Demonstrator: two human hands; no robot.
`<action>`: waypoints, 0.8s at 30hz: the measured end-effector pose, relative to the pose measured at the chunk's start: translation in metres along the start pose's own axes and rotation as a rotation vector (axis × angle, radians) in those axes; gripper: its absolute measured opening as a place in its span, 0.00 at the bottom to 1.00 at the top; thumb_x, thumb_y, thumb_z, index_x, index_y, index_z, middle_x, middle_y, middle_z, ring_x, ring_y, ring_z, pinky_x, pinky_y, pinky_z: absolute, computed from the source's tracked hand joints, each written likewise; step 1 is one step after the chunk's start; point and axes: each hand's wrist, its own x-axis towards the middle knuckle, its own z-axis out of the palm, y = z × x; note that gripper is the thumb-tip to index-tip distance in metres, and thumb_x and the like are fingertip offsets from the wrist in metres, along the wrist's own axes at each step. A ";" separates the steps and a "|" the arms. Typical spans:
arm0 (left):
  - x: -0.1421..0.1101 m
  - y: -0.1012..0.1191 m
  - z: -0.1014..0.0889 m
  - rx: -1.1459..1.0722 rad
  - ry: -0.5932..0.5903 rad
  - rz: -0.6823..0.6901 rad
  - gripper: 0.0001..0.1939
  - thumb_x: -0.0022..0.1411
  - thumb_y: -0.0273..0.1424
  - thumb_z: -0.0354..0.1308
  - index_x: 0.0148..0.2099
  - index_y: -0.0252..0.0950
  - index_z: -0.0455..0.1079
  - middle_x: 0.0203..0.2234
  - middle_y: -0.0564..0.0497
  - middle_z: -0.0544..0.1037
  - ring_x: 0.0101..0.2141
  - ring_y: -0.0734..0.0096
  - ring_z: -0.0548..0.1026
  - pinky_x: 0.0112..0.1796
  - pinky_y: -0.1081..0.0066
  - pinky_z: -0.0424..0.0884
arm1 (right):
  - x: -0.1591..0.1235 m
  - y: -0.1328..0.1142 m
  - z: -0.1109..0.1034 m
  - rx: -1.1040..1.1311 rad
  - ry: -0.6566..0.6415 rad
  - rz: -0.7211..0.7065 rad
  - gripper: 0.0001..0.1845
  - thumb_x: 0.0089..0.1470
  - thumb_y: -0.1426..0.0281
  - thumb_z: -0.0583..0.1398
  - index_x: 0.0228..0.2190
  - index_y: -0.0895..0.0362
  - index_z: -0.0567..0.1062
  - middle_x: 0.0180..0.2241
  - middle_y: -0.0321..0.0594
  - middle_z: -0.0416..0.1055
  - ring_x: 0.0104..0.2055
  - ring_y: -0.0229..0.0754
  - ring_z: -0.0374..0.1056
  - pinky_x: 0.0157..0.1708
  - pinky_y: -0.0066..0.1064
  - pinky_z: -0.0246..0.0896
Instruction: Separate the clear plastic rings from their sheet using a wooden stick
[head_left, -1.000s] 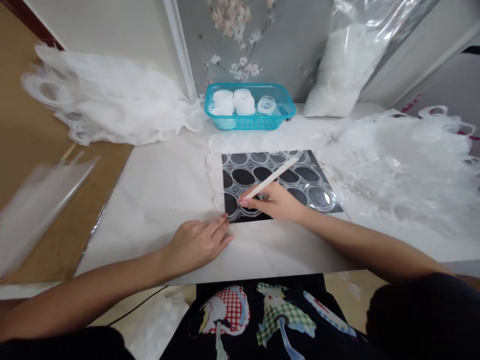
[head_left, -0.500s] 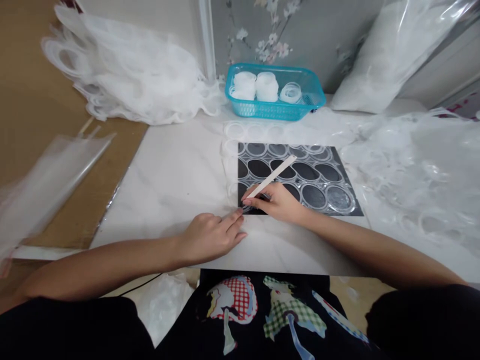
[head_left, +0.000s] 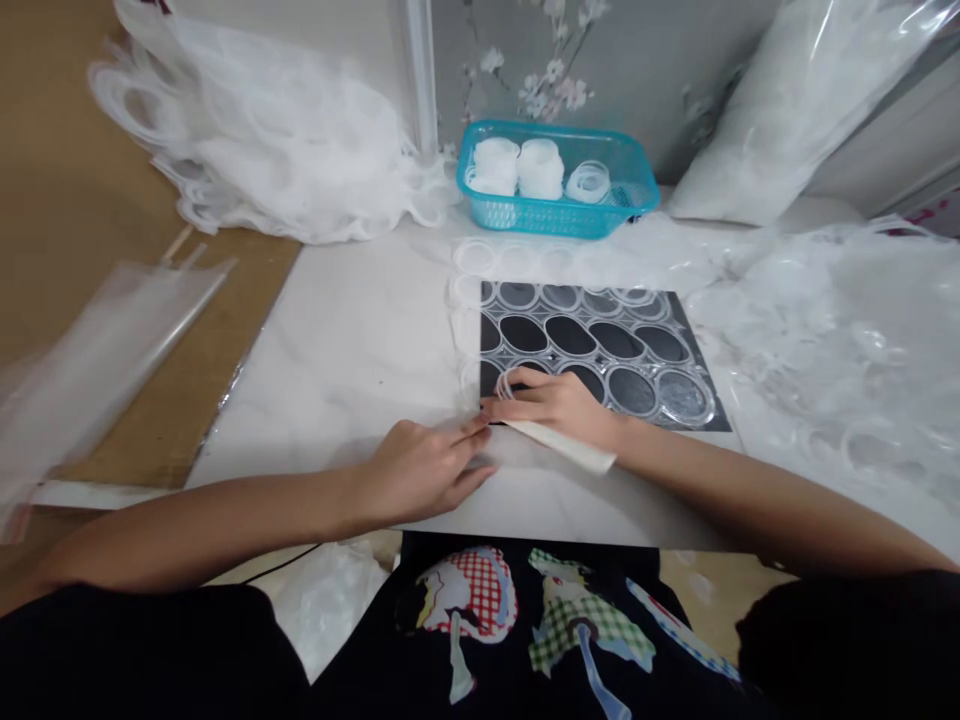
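I'd brace the near-left corner of the black sheet (head_left: 571,336) with the left hand (head_left: 431,468), hold unclear, right hand (head_left: 559,405) pinching the white stick (head_left: 570,448).

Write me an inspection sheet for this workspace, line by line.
Surface: table, pale with faint veining.
Job's things: black board under a ringed sheet; white strip; blue basket behind, holding stacked rings.
Clutter: left pile and right pile of whitish ringed plastic; bag with white contents, back right.
Left hand: fingers extended at the board's near left corner, close to the right hand; contact unclear.
Right hand: over the board, holding the strip; thin white loop at its fingers.
Cables: one dark cable below the table's edge; ends not visible.
Surroundings: floral panel behind the basket.
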 end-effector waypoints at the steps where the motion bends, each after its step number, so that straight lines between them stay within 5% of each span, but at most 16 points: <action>1: 0.000 0.000 -0.001 -0.021 -0.023 -0.012 0.23 0.71 0.42 0.43 0.50 0.33 0.73 0.49 0.49 0.77 0.34 0.68 0.80 0.21 0.73 0.66 | 0.008 0.008 -0.006 -0.078 0.031 0.036 0.14 0.61 0.73 0.53 0.41 0.54 0.78 0.37 0.42 0.77 0.45 0.44 0.69 0.28 0.28 0.62; 3: -0.001 -0.001 -0.003 -0.047 -0.054 -0.035 0.22 0.71 0.42 0.43 0.50 0.35 0.74 0.49 0.50 0.76 0.35 0.70 0.80 0.22 0.75 0.67 | 0.026 0.029 -0.025 -0.192 0.237 0.217 0.15 0.61 0.73 0.51 0.40 0.56 0.77 0.40 0.46 0.76 0.41 0.43 0.70 0.29 0.30 0.62; 5: -0.001 -0.003 -0.004 -0.059 -0.041 -0.043 0.21 0.71 0.41 0.44 0.47 0.37 0.75 0.48 0.52 0.78 0.35 0.72 0.80 0.23 0.76 0.68 | 0.037 0.047 -0.047 -0.149 0.657 0.476 0.17 0.64 0.72 0.48 0.37 0.57 0.77 0.36 0.44 0.76 0.37 0.39 0.69 0.37 0.32 0.65; 7: 0.001 -0.006 -0.004 -0.060 0.012 -0.006 0.19 0.70 0.40 0.46 0.43 0.38 0.77 0.45 0.53 0.79 0.35 0.74 0.80 0.25 0.77 0.69 | 0.031 0.052 -0.060 -0.062 0.821 0.509 0.13 0.63 0.70 0.52 0.35 0.57 0.76 0.36 0.42 0.76 0.38 0.39 0.70 0.40 0.33 0.65; 10: 0.010 -0.008 -0.003 0.012 0.088 0.104 0.18 0.70 0.39 0.47 0.43 0.36 0.76 0.46 0.52 0.79 0.31 0.75 0.79 0.25 0.75 0.69 | -0.003 0.030 -0.054 0.117 0.488 0.476 0.08 0.59 0.68 0.57 0.33 0.55 0.76 0.36 0.38 0.77 0.39 0.41 0.71 0.42 0.35 0.65; 13: 0.021 -0.005 -0.001 0.128 0.085 0.179 0.20 0.70 0.40 0.46 0.51 0.34 0.73 0.54 0.49 0.73 0.25 0.74 0.77 0.21 0.71 0.67 | -0.034 0.000 -0.029 0.304 0.294 0.496 0.08 0.59 0.66 0.58 0.33 0.54 0.77 0.35 0.39 0.77 0.39 0.42 0.72 0.42 0.35 0.67; 19: 0.035 0.005 0.008 0.202 -0.010 0.232 0.24 0.72 0.42 0.41 0.51 0.33 0.72 0.51 0.44 0.75 0.25 0.71 0.78 0.21 0.72 0.67 | -0.041 -0.008 -0.008 0.421 0.264 0.504 0.08 0.58 0.66 0.59 0.34 0.54 0.78 0.36 0.39 0.77 0.39 0.42 0.73 0.42 0.35 0.68; 24: 0.035 0.008 0.016 0.163 0.050 0.244 0.23 0.71 0.42 0.43 0.50 0.30 0.72 0.49 0.41 0.76 0.23 0.70 0.77 0.19 0.71 0.65 | -0.041 -0.006 -0.010 0.426 0.267 0.504 0.07 0.58 0.66 0.60 0.34 0.54 0.78 0.36 0.39 0.77 0.40 0.42 0.73 0.43 0.35 0.67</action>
